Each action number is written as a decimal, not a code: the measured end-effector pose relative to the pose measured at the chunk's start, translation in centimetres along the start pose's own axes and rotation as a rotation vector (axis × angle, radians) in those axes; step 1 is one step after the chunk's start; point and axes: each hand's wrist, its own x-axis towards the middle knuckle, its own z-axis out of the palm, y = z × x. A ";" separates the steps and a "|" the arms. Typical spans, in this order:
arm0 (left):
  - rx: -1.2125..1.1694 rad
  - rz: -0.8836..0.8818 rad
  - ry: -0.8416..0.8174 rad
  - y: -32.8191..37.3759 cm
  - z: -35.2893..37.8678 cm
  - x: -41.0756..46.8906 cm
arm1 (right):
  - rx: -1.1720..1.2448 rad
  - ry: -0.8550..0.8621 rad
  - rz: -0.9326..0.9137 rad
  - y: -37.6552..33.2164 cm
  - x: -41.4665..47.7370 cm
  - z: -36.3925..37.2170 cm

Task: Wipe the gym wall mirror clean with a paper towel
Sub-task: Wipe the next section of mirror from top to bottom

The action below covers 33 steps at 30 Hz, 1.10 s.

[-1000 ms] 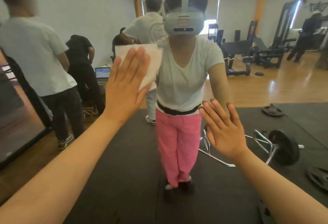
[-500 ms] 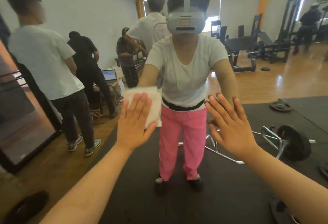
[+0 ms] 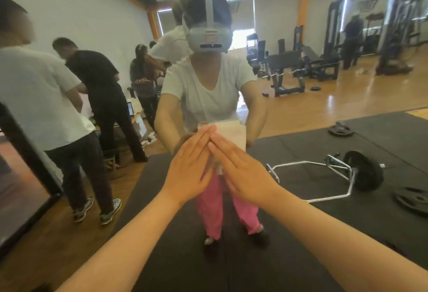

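The wall mirror fills the head view and reflects the gym and me. A white paper towel lies flat against the glass at the centre. My left hand presses on it with straight fingers pointing up and right. My right hand lies flat on the towel too, fingers straight and pointing up and left. The fingertips of both hands meet over the towel. Most of the towel's lower part is hidden behind the hands.
Everything behind the glass is reflection: several people standing at the left, a black floor mat, a hex bar with a weight plate, loose plates and gym machines. A dark mirror frame runs at the left.
My left hand has slid the towel down and to the right across the glass. My right hand has moved left onto the towel, so both hands now touch at the fingertips.
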 end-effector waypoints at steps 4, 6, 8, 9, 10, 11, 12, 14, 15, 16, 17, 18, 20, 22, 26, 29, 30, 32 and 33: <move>0.111 -0.024 0.092 -4.8 -3.7 -2.2 | -0.114 0.051 0.148 -1.6 0.9 3.1; 0.177 -0.011 0.129 -7.7 -5.1 -3.4 | -0.178 0.093 0.189 -1.8 0.9 4.0; 0.229 -0.016 0.143 -10.9 -6.2 -4.3 | -0.261 0.133 0.219 -1.7 1.0 4.5; 0.247 -0.035 0.144 -12.5 -6.6 -4.6 | -0.313 0.144 0.232 -1.7 1.0 4.7; 0.268 -0.051 0.142 -14.0 -6.8 -4.8 | -0.358 0.152 0.248 -1.7 1.2 4.9; 0.293 -0.051 0.138 -15.3 -6.7 -4.8 | -0.395 0.163 0.269 -1.8 1.4 5.0; 0.322 -0.032 0.134 -16.2 -6.5 -4.9 | -0.419 0.177 0.295 -1.9 1.6 5.2; 0.365 0.025 0.146 -17.2 -5.7 -5.1 | -0.432 0.206 0.343 -2.0 2.0 5.6; 0.376 0.042 0.165 -17.4 -5.4 -5.1 | -0.430 0.218 0.358 -2.1 2.2 5.7; 0.380 0.047 0.182 -17.5 -5.2 -5.2 | -0.426 0.229 0.372 -2.1 2.5 5.9; 0.381 0.048 0.193 -17.5 -5.0 -5.3 | -0.426 0.246 0.388 -2.0 2.9 5.9; 0.379 0.049 0.201 -17.5 -5.0 -5.4 | -0.431 0.271 0.413 -1.8 3.3 5.8; 0.385 0.053 0.206 -17.6 -5.0 -5.5 | -0.437 0.349 0.508 -1.4 4.7 5.3; 0.389 0.059 0.217 -17.7 -4.9 -5.4 | -0.386 0.453 0.647 -1.1 6.8 4.9; 0.375 0.062 0.243 -17.6 -4.7 -5.4 | -0.334 0.565 0.759 -3.7 10.6 6.6; 0.372 0.066 0.245 -17.7 -4.6 -5.4 | -0.370 0.461 0.637 -7.4 12.3 9.8; 0.368 0.067 0.248 -17.7 -4.7 -5.3 | -0.378 0.414 0.574 -8.6 12.6 11.0; 0.304 0.075 0.252 -17.4 -5.2 -5.1 | -0.393 0.324 0.413 -10.5 12.7 12.9; 0.243 0.079 0.253 -17.3 -5.6 -5.2 | -0.410 0.287 0.335 -10.9 12.5 13.4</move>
